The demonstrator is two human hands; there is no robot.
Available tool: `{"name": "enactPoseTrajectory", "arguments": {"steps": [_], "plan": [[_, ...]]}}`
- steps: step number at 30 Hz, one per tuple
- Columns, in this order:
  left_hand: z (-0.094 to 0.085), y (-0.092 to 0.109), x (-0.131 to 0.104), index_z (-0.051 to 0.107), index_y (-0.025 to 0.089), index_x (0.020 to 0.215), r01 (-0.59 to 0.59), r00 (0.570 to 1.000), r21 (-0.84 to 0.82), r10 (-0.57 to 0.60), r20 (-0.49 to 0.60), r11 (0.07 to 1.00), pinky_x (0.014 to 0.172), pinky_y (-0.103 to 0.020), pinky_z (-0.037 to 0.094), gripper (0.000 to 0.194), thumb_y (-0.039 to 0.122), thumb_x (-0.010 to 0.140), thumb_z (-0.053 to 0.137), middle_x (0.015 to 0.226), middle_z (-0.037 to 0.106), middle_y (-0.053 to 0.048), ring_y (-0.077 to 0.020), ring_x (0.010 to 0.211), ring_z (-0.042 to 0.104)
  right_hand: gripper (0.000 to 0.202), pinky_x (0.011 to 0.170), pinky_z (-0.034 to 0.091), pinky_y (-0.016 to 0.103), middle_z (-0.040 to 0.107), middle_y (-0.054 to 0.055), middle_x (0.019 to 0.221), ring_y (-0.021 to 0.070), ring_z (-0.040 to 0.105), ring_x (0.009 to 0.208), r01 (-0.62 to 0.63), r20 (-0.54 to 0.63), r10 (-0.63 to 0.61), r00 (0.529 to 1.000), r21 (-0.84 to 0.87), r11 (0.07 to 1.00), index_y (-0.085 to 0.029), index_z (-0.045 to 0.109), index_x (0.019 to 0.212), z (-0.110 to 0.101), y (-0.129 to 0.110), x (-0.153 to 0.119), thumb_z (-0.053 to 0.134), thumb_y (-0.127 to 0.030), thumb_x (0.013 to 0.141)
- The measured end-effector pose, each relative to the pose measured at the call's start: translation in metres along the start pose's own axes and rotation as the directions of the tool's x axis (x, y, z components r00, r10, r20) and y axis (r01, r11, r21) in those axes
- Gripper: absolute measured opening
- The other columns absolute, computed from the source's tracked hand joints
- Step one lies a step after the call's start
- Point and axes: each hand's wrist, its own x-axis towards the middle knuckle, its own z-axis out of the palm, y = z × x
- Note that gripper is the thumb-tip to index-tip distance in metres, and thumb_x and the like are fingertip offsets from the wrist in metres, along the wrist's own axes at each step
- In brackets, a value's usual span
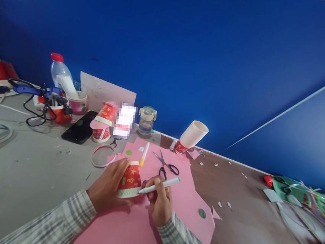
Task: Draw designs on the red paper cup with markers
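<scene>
A red paper cup (132, 175) with gold stars stands upside down on the pink paper (128, 234). My left hand (108, 187) is wrapped round its left side, thumb along the bottom edge. In my right hand (159, 202) is a white marker (160, 185) with a green end, its tip touching the pale green-white band near the cup's rim. Just beyond lie scissors (165, 166) with black handles, blades slightly apart, and a white and yellow marker (144, 154). A green paper disc (129, 153) rests behind the cup, and a darker green disc (202, 213) sits at the right.
A leaning stack of paper cups (194, 134) and a lidded jar (147, 120) stand by the blue wall. Left of them are a decorated cup figure (103, 122), a phone (80, 126), a tape ring (103, 156) and a blue glue gun (36, 90). Craft scraps (301, 200) lie right.
</scene>
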Motion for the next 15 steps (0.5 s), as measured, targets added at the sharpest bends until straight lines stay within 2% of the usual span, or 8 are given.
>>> {"name": "enactPoseTrajectory", "arguments": {"steps": [5,8,12,15], "plan": [[0.001,-0.001,0.0,0.004,0.02,0.133,-0.015,1.0,-0.015,0.015,-0.007,1.0,0.087,-0.052,0.043,0.122,0.074,0.041,0.063,0.126,0.043,-0.017,-0.0362,0.112,0.042,0.038,0.036,0.028,0.019,0.039,-0.007,0.032,0.0102,0.032,0.032,-0.015,0.015,0.016,1.0,-0.048,0.999,-0.016,0.063,0.053,-0.001,0.002,-0.001,0.055,-0.045,0.076],[0.0,0.0,0.001,0.003,0.021,0.134,-0.022,1.0,-0.014,0.022,-0.013,1.0,0.087,-0.051,0.043,0.12,0.074,0.043,0.063,0.126,0.042,-0.017,-0.036,0.113,0.041,0.04,0.035,0.028,0.018,0.04,-0.007,0.033,0.0094,0.032,0.032,-0.026,-0.053,0.023,0.998,-0.058,0.998,-0.016,0.062,0.052,0.002,-0.003,0.002,0.056,-0.049,0.073],[-0.001,0.001,0.001,0.003,0.021,0.134,-0.031,1.0,-0.019,0.031,-0.005,0.999,0.086,-0.051,0.044,0.12,0.074,0.044,0.063,0.127,0.042,-0.017,-0.0362,0.113,0.041,0.042,0.032,0.029,0.018,0.041,-0.006,0.032,0.0097,0.033,0.03,-0.052,-0.169,0.057,0.984,0.036,0.998,-0.016,0.063,0.05,0.009,-0.01,0.005,0.057,-0.054,0.068],[-0.001,0.0,0.001,0.004,0.02,0.134,-0.028,1.0,-0.016,0.028,-0.013,0.999,0.086,-0.052,0.044,0.12,0.074,0.043,0.063,0.127,0.042,-0.017,-0.0366,0.113,0.041,0.04,0.033,0.03,0.019,0.037,-0.008,0.03,0.0099,0.033,0.03,-0.065,-0.131,0.076,0.988,0.088,0.994,-0.016,0.061,0.047,0.01,-0.008,0.004,0.058,-0.049,0.069]]}}
